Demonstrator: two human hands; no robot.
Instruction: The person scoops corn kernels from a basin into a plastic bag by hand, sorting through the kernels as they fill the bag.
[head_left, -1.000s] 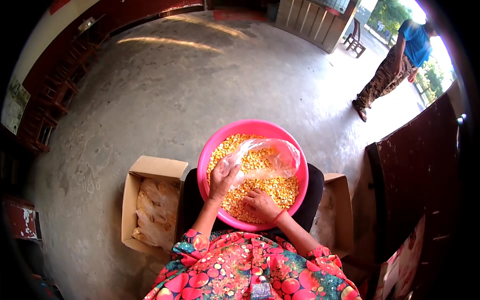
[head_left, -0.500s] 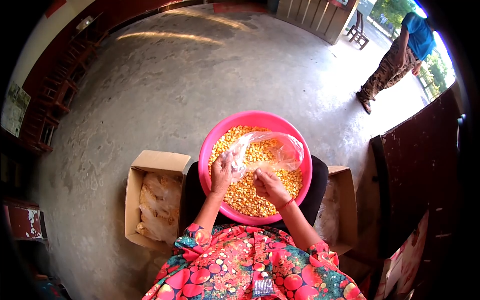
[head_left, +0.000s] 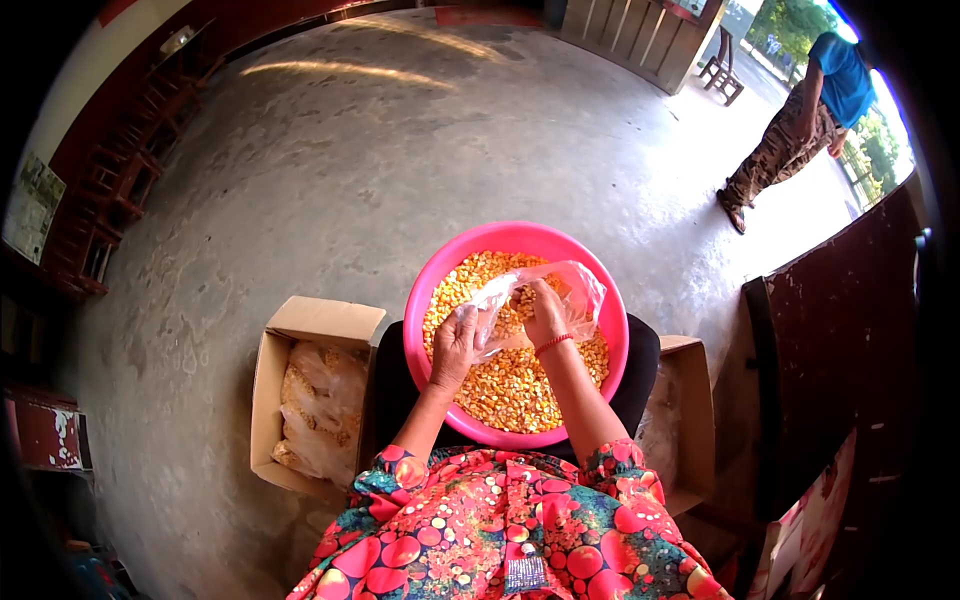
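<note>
A pink basin rests on my lap, with loose yellow corn kernels spread inside it. My left hand pinches the near-left edge of a clear plastic bag, which is held up over the corn. At the bag's mouth is my right hand, wearing a red bracelet. Its fingers are curled, and kernels show at the fingertips. Part of the bag lies behind this hand, so how far the fingers reach inside is hard to see.
An open cardboard box on the left holds filled clear bags. Another cardboard box, with clear plastic in it, stands at the right. A person is near the doorway, by a small wooden chair.
My right hand has moved up and forward from the near side of the bag to its mouth. My left hand keeps its grip on the bag. The view has shifted slightly.
</note>
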